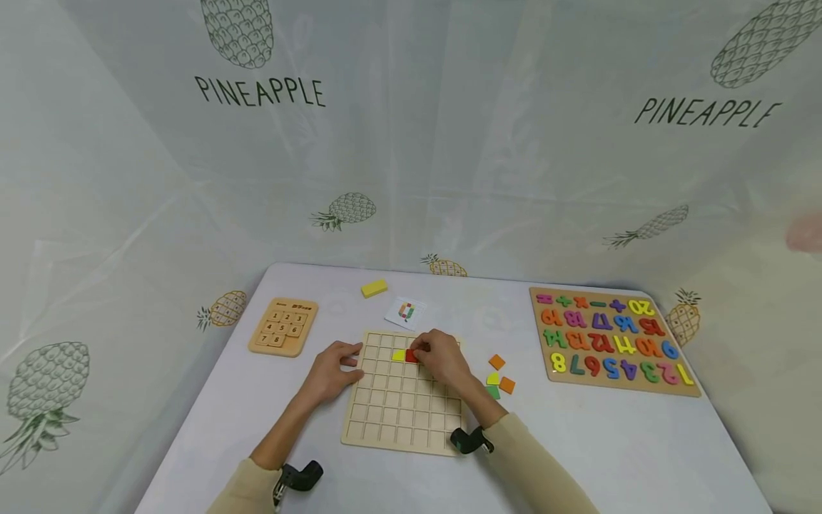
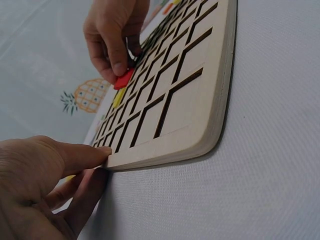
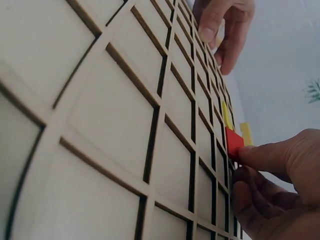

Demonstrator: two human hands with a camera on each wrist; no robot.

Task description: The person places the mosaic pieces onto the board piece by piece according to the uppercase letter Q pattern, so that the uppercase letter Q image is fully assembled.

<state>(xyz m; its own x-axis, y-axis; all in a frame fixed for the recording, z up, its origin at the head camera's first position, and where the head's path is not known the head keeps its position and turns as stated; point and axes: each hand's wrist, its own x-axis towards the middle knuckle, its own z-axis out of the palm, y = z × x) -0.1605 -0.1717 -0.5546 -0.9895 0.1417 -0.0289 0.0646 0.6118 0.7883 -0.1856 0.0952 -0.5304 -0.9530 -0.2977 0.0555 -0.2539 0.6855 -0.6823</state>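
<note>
A square wooden grid board [image 1: 401, 407] lies flat on the table. My left hand [image 1: 330, 373] is at its left edge, fingers fairly straight, with a fingertip touching the rim in the left wrist view. Over an upper row of cells, my right hand [image 1: 443, 357] pinches a small red tile [image 2: 123, 79] between thumb and fingertips. A yellow tile [image 1: 399, 355] sits in the cell just left of the red one. Behind the board lies a white card [image 1: 405, 313] printed with a ring of coloured shapes.
Right of the board lie loose orange tiles [image 1: 506, 385], a yellow piece [image 1: 492, 379] and a green piece [image 1: 493, 392]. A number puzzle board [image 1: 610, 291] stands further right. A wooden sliding-number puzzle [image 1: 284, 327] is at the left, a yellow block [image 1: 374, 288] at the back.
</note>
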